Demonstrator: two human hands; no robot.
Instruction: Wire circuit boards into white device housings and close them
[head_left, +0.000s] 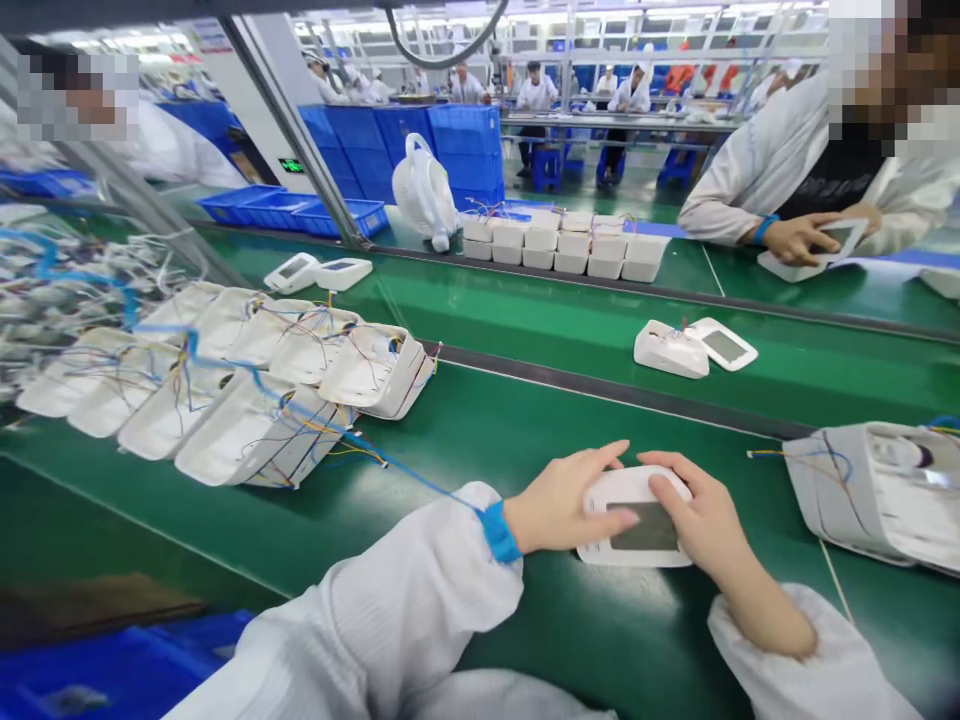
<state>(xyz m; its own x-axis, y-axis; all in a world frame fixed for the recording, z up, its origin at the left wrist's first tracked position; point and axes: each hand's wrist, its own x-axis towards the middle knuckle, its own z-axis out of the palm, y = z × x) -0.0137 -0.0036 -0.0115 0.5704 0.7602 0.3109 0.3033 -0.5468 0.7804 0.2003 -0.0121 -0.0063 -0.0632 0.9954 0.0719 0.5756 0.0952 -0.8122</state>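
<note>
In front of me, just above the green bench, is a white plastic device housing with a grey display screen. My right hand grips its right side, thumb on the front face and fingers round the far edge. My left hand lies round its left side, with the thumb over the screen and the fingers reaching to the far edge. The fingertips behind the housing are partly hidden. A blue wrist strap with a blue cord is on my left wrist.
Open white housings with loose wires stand in rows at left; more housings sit at right. A conveyor carries an opened unit. Opposite, a co-worker's hand holds a similar unit. A white fan stands beyond the belt.
</note>
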